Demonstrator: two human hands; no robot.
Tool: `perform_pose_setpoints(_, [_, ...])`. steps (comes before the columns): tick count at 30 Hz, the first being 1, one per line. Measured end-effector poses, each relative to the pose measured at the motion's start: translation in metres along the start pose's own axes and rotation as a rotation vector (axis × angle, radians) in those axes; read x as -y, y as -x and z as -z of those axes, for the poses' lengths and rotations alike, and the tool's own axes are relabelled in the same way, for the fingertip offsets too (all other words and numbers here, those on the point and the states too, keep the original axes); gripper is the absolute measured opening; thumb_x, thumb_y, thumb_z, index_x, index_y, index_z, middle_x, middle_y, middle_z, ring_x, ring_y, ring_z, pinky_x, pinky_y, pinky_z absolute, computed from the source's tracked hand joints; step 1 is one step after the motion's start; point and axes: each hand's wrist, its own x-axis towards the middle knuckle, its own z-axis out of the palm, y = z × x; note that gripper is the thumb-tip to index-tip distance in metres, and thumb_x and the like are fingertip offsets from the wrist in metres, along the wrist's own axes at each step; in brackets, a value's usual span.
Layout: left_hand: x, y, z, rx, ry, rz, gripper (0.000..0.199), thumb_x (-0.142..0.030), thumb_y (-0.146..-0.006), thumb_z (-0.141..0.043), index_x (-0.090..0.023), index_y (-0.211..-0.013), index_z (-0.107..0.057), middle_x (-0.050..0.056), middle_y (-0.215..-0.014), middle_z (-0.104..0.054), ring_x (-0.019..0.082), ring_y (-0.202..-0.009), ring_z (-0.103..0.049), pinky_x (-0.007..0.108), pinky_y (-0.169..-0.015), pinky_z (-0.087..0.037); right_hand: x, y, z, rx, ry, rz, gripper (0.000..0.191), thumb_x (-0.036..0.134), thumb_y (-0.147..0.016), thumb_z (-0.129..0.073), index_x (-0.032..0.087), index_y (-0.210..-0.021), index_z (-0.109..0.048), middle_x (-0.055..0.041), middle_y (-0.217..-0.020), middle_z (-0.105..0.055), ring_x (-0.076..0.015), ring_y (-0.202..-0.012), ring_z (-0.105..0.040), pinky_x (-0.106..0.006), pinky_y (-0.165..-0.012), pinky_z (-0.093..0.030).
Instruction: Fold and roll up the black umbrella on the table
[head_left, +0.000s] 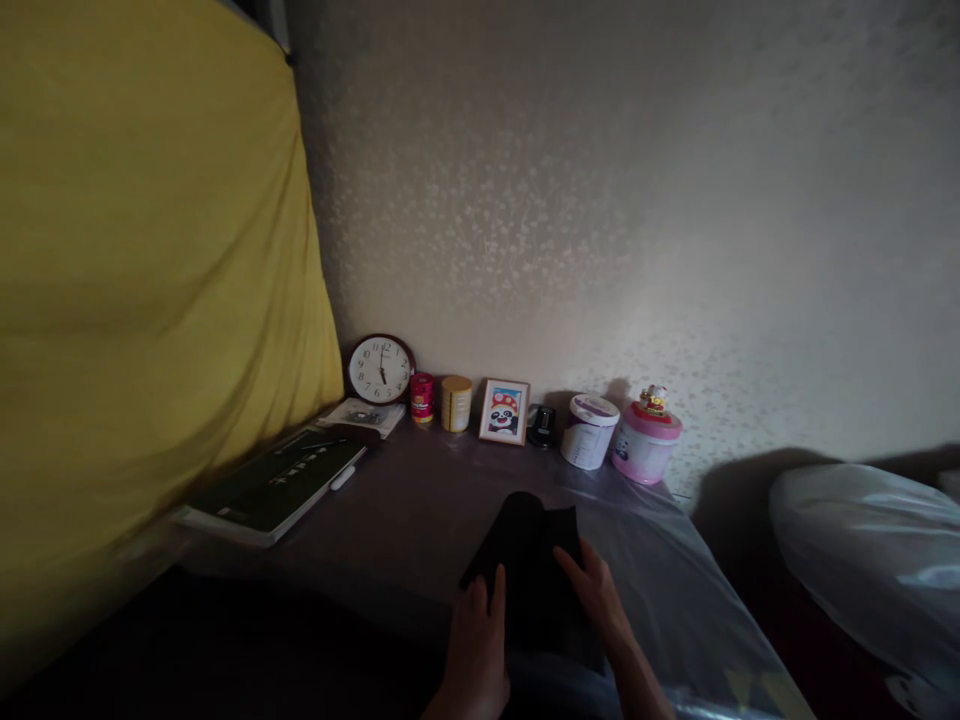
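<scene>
Cloth (512, 540), black and seemingly soft, is over the near part of the surface (420, 490), its long axis apparently running near to far between both hands. The right hand (598, 590), reaching farther, pinches the right edge, thumb in front. The left hand (475, 650) touches the left edge, index finger extended; its grip cannot be told.

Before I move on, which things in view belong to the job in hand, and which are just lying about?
In the job:
black cloth, touched by left hand and right hand

Apparently just lying about:
clock
red can
yellow canister
framed panda picture
purple-lidded tub
pink tub
figurine
</scene>
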Motion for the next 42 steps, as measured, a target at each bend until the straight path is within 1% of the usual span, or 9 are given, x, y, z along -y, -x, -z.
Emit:
perform_pose_setpoints(6, [0.004, -0.005, -0.013, -0.081, 0.008, 0.004, 0.085, -0.004, -0.064, -0.048, -0.013, -0.141, -0.011, 0.019, -0.142, -0.033, 0.030, -0.128, -0.034, 0.043, -0.106, -0.025, 0.033, -0.025, -0.035, 0.080, -0.086, 0.060, 0.032, 0.043, -0.068, -0.056, 0.015, -0.082, -0.063, -0.0056, -0.075, -0.067, -0.0215, -0.070, -0.060, -0.030, -0.062, -0.046])
perform_pose_setpoints(11, [0.009, -0.008, -0.020, -0.054, 0.011, -0.039, 0.075, -0.016, -0.066, -0.054, -0.005, -0.136, -0.028, 0.021, -0.142, -0.031, 0.034, -0.131, -0.029, 0.044, -0.109, -0.020, 0.033, -0.037, -0.067, 0.148, -0.128, -0.006, 0.029, 0.041, -0.065, -0.060, 0.016, -0.080, -0.064, -0.0030, -0.071, -0.065, -0.0200, -0.070, -0.058, -0.028, -0.060, -0.045])
perform_pose_setpoints(14, [0.012, -0.011, -0.022, -0.043, 0.013, -0.043, 0.066, -0.020, -0.070, -0.051, -0.003, -0.132, -0.036, 0.022, -0.142, -0.030, 0.033, -0.131, -0.028, 0.044, -0.109, -0.020, 0.032, -0.039, -0.077, 0.153, -0.047, -0.040, 0.029, 0.037, -0.065, -0.061, 0.014, -0.083, -0.064, -0.0045, -0.075, -0.065, -0.0211, -0.073, -0.059, -0.029, -0.063, -0.045])
perform_pose_setpoints(24, [0.030, -0.012, -0.043, -0.116, 0.088, -0.075, 0.065, -0.015, -0.072, -0.044, -0.006, -0.135, -0.032, 0.017, -0.143, -0.032, 0.030, -0.132, -0.029, 0.044, -0.108, -0.026, 0.034, -0.037, -0.079, 0.306, 0.255, -0.040, 0.038, 0.033, -0.075, -0.057, 0.013, -0.108, -0.059, -0.0110, -0.096, -0.067, -0.0234, -0.094, -0.062, -0.029, -0.075, -0.045])
perform_pose_setpoints(29, [0.051, -0.007, -0.054, -0.131, 0.094, -0.156, 0.068, -0.018, -0.073, -0.047, -0.009, -0.137, -0.027, 0.016, -0.142, -0.034, 0.029, -0.130, -0.033, 0.043, -0.107, -0.031, 0.041, -0.035, -0.079, 0.397, 0.184, 0.053, 0.029, 0.036, -0.083, -0.047, 0.016, -0.096, -0.064, -0.0073, -0.085, -0.070, -0.0191, -0.082, -0.065, -0.027, -0.072, -0.045])
perform_pose_setpoints(32, [0.058, -0.002, -0.050, -0.147, 0.083, -0.153, 0.062, -0.026, -0.078, -0.047, -0.006, -0.135, -0.032, 0.019, -0.139, -0.039, 0.029, -0.127, -0.037, 0.041, -0.105, -0.033, 0.046, -0.032, -0.078, 0.517, 0.100, 0.104, 0.040, 0.040, -0.089, -0.033, 0.017, -0.079, -0.064, -0.0047, -0.073, -0.071, -0.0147, -0.067, -0.064, -0.025, -0.065, -0.044])
perform_pose_setpoints(34, [0.055, 0.001, -0.043, -0.196, 0.060, -0.122, 0.057, -0.029, -0.081, -0.045, -0.007, -0.132, -0.036, 0.019, -0.138, -0.039, 0.030, -0.128, -0.036, 0.041, -0.105, -0.033, 0.049, -0.029, -0.077, 0.543, 0.106, 0.130, 0.041, 0.038, -0.090, -0.031, 0.017, -0.075, -0.064, -0.0042, -0.072, -0.071, -0.0139, -0.065, -0.063, -0.024, -0.064, -0.044])
perform_pose_setpoints(37, [0.043, 0.001, -0.031, -0.242, 0.059, -0.150, 0.054, -0.030, -0.080, -0.047, -0.013, -0.131, -0.039, 0.016, -0.140, -0.038, 0.030, -0.129, -0.035, 0.043, -0.105, -0.033, 0.051, -0.024, -0.077, 0.574, 0.132, 0.183, 0.036, 0.033, -0.089, -0.034, 0.018, -0.079, -0.065, -0.0032, -0.077, -0.072, -0.0141, -0.072, -0.065, -0.023, -0.067, -0.043])
perform_pose_setpoints(42, [0.025, -0.007, -0.019, -0.221, 0.131, -0.206, 0.062, -0.029, -0.072, -0.054, -0.018, -0.131, -0.039, 0.012, -0.141, -0.035, 0.032, -0.128, -0.032, 0.044, -0.106, -0.030, 0.054, -0.016, -0.073, 0.659, 0.155, 0.294, 0.034, 0.031, -0.089, -0.035, 0.021, -0.087, -0.067, -0.0014, -0.084, -0.071, -0.0140, -0.079, -0.064, -0.022, -0.070, -0.044])
